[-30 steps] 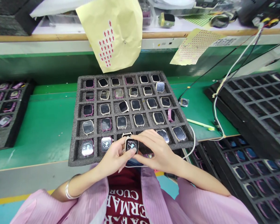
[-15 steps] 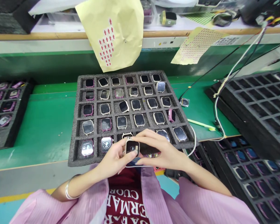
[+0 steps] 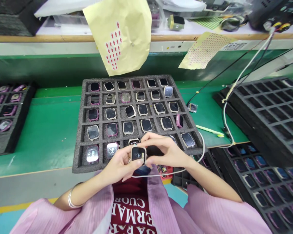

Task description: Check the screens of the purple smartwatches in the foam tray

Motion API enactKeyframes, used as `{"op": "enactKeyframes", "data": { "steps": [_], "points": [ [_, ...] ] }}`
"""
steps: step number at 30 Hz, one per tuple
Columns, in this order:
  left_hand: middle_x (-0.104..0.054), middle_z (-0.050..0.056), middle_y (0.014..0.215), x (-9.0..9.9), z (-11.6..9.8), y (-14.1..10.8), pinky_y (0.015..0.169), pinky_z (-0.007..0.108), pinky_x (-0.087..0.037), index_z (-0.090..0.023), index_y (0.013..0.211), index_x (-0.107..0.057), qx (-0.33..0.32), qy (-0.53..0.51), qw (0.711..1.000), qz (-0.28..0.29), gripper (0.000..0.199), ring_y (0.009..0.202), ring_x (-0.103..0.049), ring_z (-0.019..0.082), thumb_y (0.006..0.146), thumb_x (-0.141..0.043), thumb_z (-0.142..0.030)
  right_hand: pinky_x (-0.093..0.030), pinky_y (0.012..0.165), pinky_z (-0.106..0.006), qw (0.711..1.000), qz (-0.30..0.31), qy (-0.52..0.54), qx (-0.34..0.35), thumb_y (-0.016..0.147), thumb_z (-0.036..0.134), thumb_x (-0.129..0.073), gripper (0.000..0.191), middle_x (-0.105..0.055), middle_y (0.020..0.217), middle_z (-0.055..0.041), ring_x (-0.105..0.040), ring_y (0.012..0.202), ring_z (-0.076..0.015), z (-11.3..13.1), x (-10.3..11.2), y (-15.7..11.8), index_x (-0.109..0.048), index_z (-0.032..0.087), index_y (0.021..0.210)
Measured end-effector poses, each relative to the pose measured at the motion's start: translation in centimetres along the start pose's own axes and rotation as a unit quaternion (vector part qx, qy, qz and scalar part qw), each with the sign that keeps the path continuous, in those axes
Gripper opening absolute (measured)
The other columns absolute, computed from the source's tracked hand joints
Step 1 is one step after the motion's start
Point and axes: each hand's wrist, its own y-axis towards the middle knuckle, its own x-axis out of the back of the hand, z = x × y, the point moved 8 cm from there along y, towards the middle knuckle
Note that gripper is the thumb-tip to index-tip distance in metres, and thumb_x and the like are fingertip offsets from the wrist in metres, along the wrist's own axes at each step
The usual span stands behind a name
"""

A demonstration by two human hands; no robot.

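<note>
My left hand is closed round a smartwatch case with a pale frame and a lit dark screen, its thumb at the lower edge. My right hand bends over the same watch, fingertips at its upper right edge and thumb at its right side. A white cable loops out from beneath the watch. Both hands are over the front edge of a dark foam tray, whose compartments hold several strapless watches in pale and pink frames. Another lit watch lies just behind the held one.
At left another foam tray holds pink watches. Stacked foam trays stand at right, with a watch-filled tray lower down. A green pen-like stick lies on the green bench. Yellow sticker sheets hang from the shelf.
My right hand has drawn slightly back, its thumb now up against the watch's side. More of the white cable shows below. The view has shifted slightly.
</note>
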Motion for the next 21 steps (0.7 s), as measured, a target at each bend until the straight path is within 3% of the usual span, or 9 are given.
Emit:
{"op": "enactKeyframes", "data": {
  "steps": [4,8,12,17,19,21],
  "points": [
    [-0.056,-0.004,0.068,-0.3,-0.5,0.2,0.031,0.015,-0.025,-0.015,0.111,-0.052,-0.004,0.020,0.999,-0.034,0.034,0.032,-0.032,0.000,0.086,-0.062,-0.036,-0.048,0.085,-0.036,0.989,-0.005,-0.143,0.020,0.075,0.023,-0.079,0.055,-0.056,0.105,-0.0076,-0.056,0.096,-0.0197,1.1,0.0,-0.5,-0.056,0.019,0.124],
    [-0.061,0.001,0.088,-0.3,-0.6,0.4,0.040,0.017,-0.032,-0.017,0.111,-0.053,-0.016,0.064,0.997,-0.048,0.031,0.044,-0.040,0.002,0.086,-0.061,-0.035,-0.049,0.084,-0.039,0.962,-0.026,-0.270,0.043,0.083,0.025,-0.070,0.045,-0.056,0.105,-0.0105,-0.056,0.097,-0.0221,1.6,-1.0,-1.0,-0.052,0.016,0.124],
    [-0.059,0.004,0.095,-0.1,-0.5,0.2,0.061,0.022,-0.042,-0.018,0.114,-0.052,-0.038,0.131,0.989,-0.056,0.034,0.075,-0.053,0.013,0.088,-0.058,-0.037,-0.048,0.084,-0.044,0.932,-0.034,-0.357,0.054,0.087,0.026,-0.064,0.037,-0.058,0.104,-0.0117,-0.055,0.096,-0.0246,2.0,-1.4,-1.2,-0.052,0.015,0.120],
    [-0.053,0.001,0.096,-0.7,0.3,-0.2,0.058,0.021,-0.038,-0.020,0.118,-0.043,-0.008,0.111,0.994,-0.013,0.048,0.063,-0.043,0.008,0.080,-0.069,-0.036,-0.048,0.087,-0.042,0.942,-0.071,-0.321,0.064,0.082,0.030,-0.070,0.042,-0.057,0.109,-0.0101,-0.056,0.101,-0.0247,3.1,1.5,-1.6,-0.052,0.020,0.118],
    [-0.052,0.000,0.092,-0.7,0.0,-0.2,0.058,0.020,-0.038,-0.021,0.113,-0.043,-0.008,0.077,0.997,-0.019,0.044,0.061,-0.041,0.006,0.080,-0.069,-0.034,-0.046,0.089,-0.042,0.935,-0.085,-0.343,0.038,0.080,0.029,-0.072,0.041,-0.056,0.109,-0.0099,-0.054,0.103,-0.0252,2.8,3.0,-2.0,-0.054,0.020,0.116],
    [-0.053,0.000,0.090,-0.8,-0.5,-0.2,0.060,0.020,-0.039,-0.021,0.109,-0.045,-0.012,0.058,0.998,-0.030,0.036,0.066,-0.046,0.008,0.083,-0.066,-0.033,-0.044,0.089,-0.044,0.916,-0.051,-0.398,-0.007,0.081,0.027,-0.070,0.037,-0.056,0.109,-0.0104,-0.053,0.103,-0.0263,1.9,3.5,-2.5,-0.057,0.019,0.115]
  ]
}}
